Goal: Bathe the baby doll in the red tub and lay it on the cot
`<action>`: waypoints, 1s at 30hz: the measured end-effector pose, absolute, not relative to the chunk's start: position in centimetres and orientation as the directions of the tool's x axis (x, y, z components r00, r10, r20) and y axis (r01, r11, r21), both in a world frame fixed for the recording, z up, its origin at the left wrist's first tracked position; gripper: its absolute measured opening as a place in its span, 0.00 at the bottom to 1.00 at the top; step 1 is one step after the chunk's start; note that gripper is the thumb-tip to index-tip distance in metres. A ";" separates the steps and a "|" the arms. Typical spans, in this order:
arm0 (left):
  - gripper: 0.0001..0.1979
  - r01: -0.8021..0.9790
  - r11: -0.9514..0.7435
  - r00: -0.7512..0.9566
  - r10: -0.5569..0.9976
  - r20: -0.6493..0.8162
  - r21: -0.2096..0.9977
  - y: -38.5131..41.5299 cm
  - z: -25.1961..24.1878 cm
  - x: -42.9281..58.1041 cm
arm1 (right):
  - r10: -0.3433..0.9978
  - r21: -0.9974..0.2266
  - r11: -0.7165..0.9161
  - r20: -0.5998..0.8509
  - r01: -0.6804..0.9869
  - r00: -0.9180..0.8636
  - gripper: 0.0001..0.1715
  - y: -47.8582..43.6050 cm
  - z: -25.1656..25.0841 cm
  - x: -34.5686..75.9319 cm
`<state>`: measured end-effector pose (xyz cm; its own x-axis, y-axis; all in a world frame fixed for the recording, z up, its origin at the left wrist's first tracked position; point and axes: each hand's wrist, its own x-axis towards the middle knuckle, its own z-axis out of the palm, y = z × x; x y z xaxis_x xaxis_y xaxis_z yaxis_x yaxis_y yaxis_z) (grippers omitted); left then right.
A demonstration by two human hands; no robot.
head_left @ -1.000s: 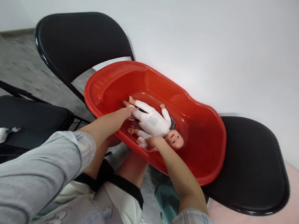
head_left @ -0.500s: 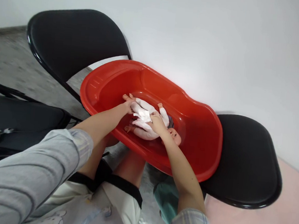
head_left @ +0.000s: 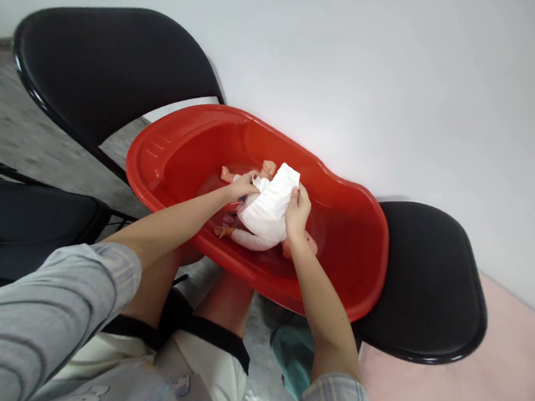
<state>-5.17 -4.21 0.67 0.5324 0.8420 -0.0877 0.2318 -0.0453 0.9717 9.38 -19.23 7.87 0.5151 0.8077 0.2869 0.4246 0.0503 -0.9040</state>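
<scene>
A baby doll (head_left: 258, 240) in a pale pink-white outfit lies in a red baby bathtub (head_left: 342, 252), its head towards the right. Over its body a white cloth (head_left: 275, 195), perhaps a wipe, is spread out and partly hides the doll. My left hand (head_left: 244, 187) is closed, its fingers pinching the cloth's left end beside the doll's legs. On the other end my right hand (head_left: 298, 211) has closed too, thumb on top, just above the doll's head. A small dark and pink patch shows under the cloth near the left hand.
The tub rests between two black chairs, one at the left (head_left: 114, 72) and one at the right (head_left: 429, 285). A white wall (head_left: 378, 79) rises behind it. Nearer left is a black bag-like item (head_left: 28, 228); a teal thing (head_left: 293, 357) sits below the tub.
The white cloth was bunched on the doll and is now lifted and spread wide. My right hand has moved up and right with its end. The view has shifted slightly.
</scene>
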 end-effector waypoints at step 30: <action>0.18 0.306 -0.307 0.864 0.487 -0.128 0.901 -5.8 2.8 -4.8 | 0.990 -0.617 0.125 0.132 0.777 -0.055 0.17 -19.3 8.1 9.2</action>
